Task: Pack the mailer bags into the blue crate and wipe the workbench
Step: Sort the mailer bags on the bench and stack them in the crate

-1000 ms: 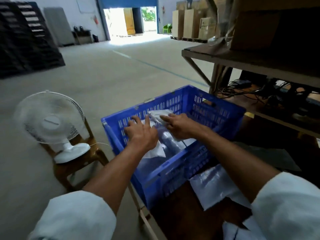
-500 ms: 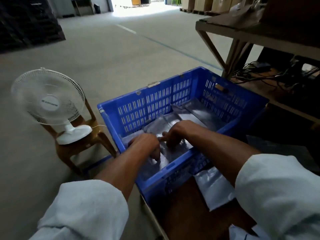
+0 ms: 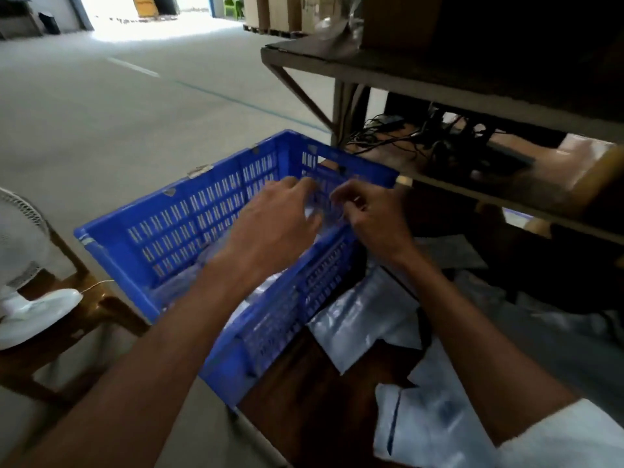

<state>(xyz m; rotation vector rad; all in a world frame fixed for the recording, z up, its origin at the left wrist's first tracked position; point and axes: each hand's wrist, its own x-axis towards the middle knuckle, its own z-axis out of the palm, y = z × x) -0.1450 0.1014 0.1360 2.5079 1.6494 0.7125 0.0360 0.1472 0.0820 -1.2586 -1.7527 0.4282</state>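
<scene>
The blue crate (image 3: 175, 224) sits at the left end of the brown workbench (image 3: 304, 403), with grey mailer bags (image 3: 184, 282) lying flat inside it. My left hand (image 3: 273, 228) hovers over the crate's far right part with its fingers spread. My right hand (image 3: 374, 217) is beside it above the crate's right rim, fingers curled. Something pale and glossy shows between the two hands, but blur hides whether either hand grips it. A silver mailer bag (image 3: 358, 319) lies on the bench against the crate. A white one (image 3: 435, 427) lies nearer me.
A white table fan (image 3: 23, 265) stands on a wooden stool (image 3: 101, 305) left of the crate. A dark shelf unit (image 3: 439, 76) rises behind the bench, with tangled cables (image 3: 422, 143) on its lower board. Open concrete floor stretches beyond.
Both hands have lifted off the bags in the crate's middle and moved up toward its far right corner. The camera has swung to the right.
</scene>
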